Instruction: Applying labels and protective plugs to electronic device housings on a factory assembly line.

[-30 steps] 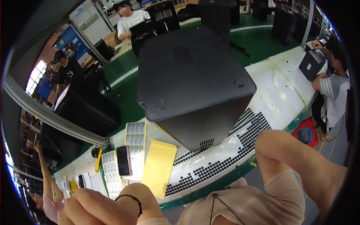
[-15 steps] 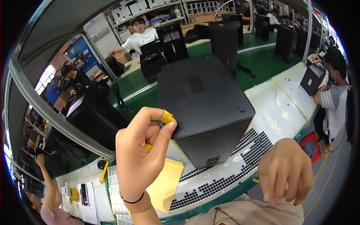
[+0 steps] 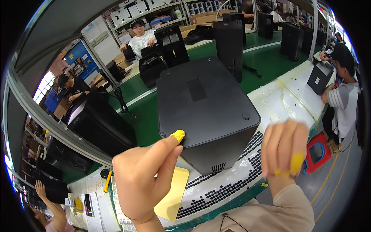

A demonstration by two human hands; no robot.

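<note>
A black computer case (image 3: 208, 112) lies in front of me with a flat panel facing up. My left hand (image 3: 145, 176) is closed, its index fingertip in a yellow finger cot (image 3: 178, 135) pressed down on the panel's near-left corner. The thumb sits just below the fingertip, and the spot under it is hidden. One round black foot (image 3: 246, 116) is stuck at the near-right corner. To the right of the case, my right hand (image 3: 285, 149) hangs in the air, smeared by motion, with yellow on its fingertips.
Rows of round black pads (image 3: 220, 197) and a yellow sheet (image 3: 176, 193) lie on the white bench top. A dark tower case (image 3: 98, 123) stands left, another case (image 3: 228, 50) behind. Metal frame posts (image 3: 50, 120) rise at left. Co-workers (image 3: 143, 40) sit around the green conveyor.
My left index finger has straightened from a bent pinch and presses on the corner. My right hand has risen. Across the line, a co-worker's hands have moved to a case.
</note>
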